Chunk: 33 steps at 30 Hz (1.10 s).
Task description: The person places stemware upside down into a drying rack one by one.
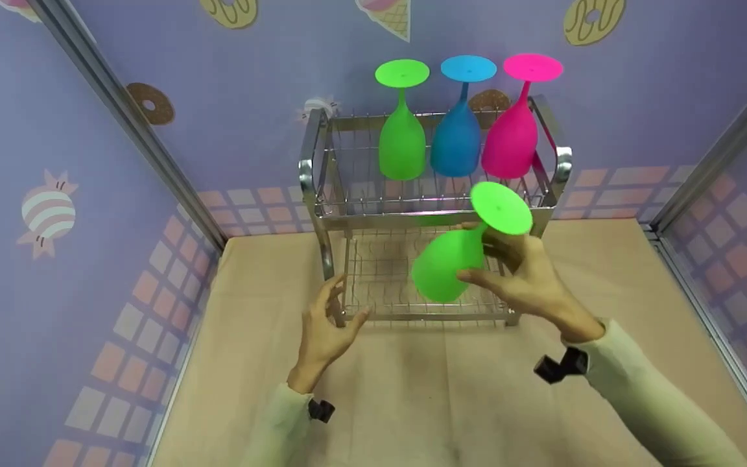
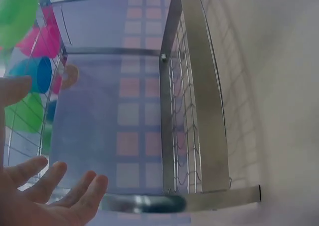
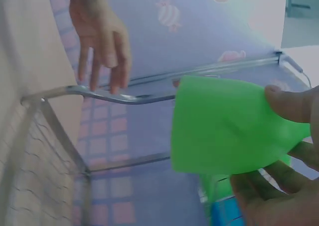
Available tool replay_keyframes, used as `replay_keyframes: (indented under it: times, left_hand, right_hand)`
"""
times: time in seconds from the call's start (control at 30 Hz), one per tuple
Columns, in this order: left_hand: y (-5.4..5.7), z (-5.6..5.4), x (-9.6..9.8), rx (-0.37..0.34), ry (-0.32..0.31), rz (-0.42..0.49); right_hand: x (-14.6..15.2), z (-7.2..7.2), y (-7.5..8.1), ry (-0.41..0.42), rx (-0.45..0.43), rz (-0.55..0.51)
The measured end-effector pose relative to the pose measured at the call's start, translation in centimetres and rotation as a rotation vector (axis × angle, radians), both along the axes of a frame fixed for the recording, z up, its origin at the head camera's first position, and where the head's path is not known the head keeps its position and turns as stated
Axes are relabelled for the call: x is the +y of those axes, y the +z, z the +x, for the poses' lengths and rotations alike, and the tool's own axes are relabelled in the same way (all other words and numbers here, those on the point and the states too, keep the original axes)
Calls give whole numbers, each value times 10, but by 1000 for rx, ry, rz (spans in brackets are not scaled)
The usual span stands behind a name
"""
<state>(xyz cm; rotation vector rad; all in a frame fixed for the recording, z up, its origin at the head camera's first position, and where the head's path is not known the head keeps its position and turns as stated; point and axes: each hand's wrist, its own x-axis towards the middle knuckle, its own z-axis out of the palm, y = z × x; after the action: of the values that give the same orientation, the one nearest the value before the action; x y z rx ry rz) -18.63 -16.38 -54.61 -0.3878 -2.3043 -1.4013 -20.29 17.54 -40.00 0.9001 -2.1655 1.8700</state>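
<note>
My right hand grips a green plastic goblet by its bowl near the stem, thumb on the near side. The goblet is tilted, its bowl down to the left and its round foot up to the right, in front of a metal two-tier rack. In the right wrist view the goblet's bowl fills the middle. My left hand holds nothing, fingers spread by the rack's front left post; whether it touches the metal I cannot tell.
Upside down on the upper tier stand a green goblet, a blue goblet and a pink goblet, left to right. The lower wire shelf lies near the beige tabletop. Patterned purple panels enclose the back and sides.
</note>
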Motion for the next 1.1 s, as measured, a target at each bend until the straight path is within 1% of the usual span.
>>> replay_keyframes:
  times: [0.1, 0.17, 0.23, 0.3, 0.4, 0.53, 0.63, 0.73, 0.83, 0.93, 1.0, 1.1]
  left_hand:
    - [-3, -4, -6, -36, 58, 28]
    - [-5, -6, -9, -54, 99, 50]
    - [-7, -9, -11, -55, 139, 60]
    - [-8, -12, -12, -39, 171, 60]
    - [-10, -17, -12, -4, 200, 55]
    - [-12, -24, -11, 33, 228, 31]
    - [-14, -28, -11, 38, 256, 16]
    - [-17, -32, -12, 13, 285, 18]
    - [-19, -35, -14, -28, 291, 28]
    - [-21, -40, -16, -55, 270, 33]
    - [-24, -43, -17, -66, 253, 44]
    - [-27, -44, -18, -80, 244, 64]
  right_hand:
    - [-5, -8, 20, 38, 77, 69]
    - [-9, -12, 31, 51, 108, 103]
    - [-15, -14, 40, 64, 143, 130]
    - [-20, -15, 49, 69, 194, 155]
    - [-28, -14, 60, 50, 306, 209]
    - [-39, -11, 74, 28, 411, 261]
    - [-48, -12, 83, 33, 456, 281]
    - [-58, -16, 92, 37, 505, 292]
    - [-67, -23, 100, 43, 530, 280]
    - [-76, -32, 106, 32, 526, 271]
    - [-81, -38, 109, 26, 499, 271]
    - [-90, -48, 111, 18, 430, 269]
